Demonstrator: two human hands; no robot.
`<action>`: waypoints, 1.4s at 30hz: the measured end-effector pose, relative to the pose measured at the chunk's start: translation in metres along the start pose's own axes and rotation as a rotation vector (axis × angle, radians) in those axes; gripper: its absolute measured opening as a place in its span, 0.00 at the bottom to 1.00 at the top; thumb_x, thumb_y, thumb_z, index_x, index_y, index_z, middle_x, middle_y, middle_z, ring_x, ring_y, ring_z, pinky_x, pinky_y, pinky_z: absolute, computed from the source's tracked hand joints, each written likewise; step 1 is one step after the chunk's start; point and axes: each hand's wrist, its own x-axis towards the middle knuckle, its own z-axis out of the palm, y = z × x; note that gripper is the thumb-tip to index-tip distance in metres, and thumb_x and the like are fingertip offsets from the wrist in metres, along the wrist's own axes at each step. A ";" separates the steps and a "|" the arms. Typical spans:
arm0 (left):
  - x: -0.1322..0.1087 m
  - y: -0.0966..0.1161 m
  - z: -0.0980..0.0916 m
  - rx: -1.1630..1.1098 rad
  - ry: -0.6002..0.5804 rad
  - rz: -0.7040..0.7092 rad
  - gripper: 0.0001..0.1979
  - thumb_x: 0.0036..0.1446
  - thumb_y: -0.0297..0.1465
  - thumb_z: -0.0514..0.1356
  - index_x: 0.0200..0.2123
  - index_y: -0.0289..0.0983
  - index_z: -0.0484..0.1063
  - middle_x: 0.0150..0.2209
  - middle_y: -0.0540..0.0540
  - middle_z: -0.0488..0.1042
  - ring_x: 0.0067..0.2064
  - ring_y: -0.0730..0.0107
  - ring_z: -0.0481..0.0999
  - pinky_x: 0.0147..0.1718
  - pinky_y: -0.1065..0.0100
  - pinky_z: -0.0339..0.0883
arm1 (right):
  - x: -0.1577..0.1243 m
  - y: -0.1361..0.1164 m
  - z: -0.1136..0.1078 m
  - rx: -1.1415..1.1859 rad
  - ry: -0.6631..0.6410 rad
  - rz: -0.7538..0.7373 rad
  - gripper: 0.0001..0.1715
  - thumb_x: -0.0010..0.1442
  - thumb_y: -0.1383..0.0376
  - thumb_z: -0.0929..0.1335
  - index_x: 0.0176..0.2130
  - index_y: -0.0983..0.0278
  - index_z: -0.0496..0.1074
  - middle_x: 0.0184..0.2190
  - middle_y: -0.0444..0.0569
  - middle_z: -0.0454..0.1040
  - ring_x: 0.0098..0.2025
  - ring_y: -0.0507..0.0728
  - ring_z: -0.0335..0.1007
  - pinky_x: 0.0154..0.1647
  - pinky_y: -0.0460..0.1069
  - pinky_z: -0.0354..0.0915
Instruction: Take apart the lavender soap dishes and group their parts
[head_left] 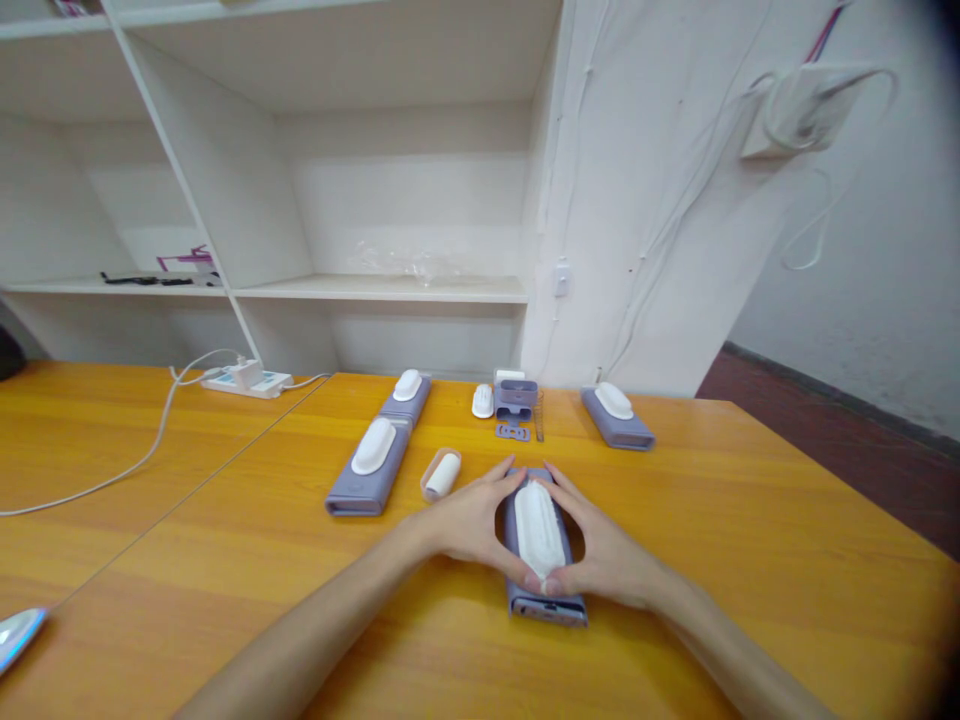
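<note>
My left hand (480, 515) and my right hand (611, 550) curve around a white oval piece (538, 530) on top of a purple-grey flat case (547, 610). Both thumbs meet at the near end of the white piece, while the fingertips touch near its far end. The case lies on the table, its near end showing a dark slot. Left of my hands sits a small oval shell (429, 470) with a white roll (443, 474) inside. Beyond them are a purple open-fronted part (516, 393), a flat plate with holes (513, 432), a spring (539, 415) and a ribbed white piece (483, 401).
Similar purple cases (358, 492) topped with white oval pieces lie end to end at left; another case (626, 432) lies at back right. A power strip (247, 380) with a white cable (161, 425) rests further left. White shelving (382, 288) stands behind the wooden table (712, 500).
</note>
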 end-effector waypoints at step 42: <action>0.000 0.003 0.008 -0.072 0.007 0.022 0.63 0.27 0.52 0.70 0.65 0.41 0.44 0.67 0.37 0.32 0.66 0.44 0.32 0.62 0.45 0.38 | -0.003 -0.002 0.001 0.068 0.037 -0.079 0.48 0.53 0.46 0.68 0.64 0.59 0.49 0.68 0.51 0.35 0.68 0.64 0.31 0.65 0.62 0.37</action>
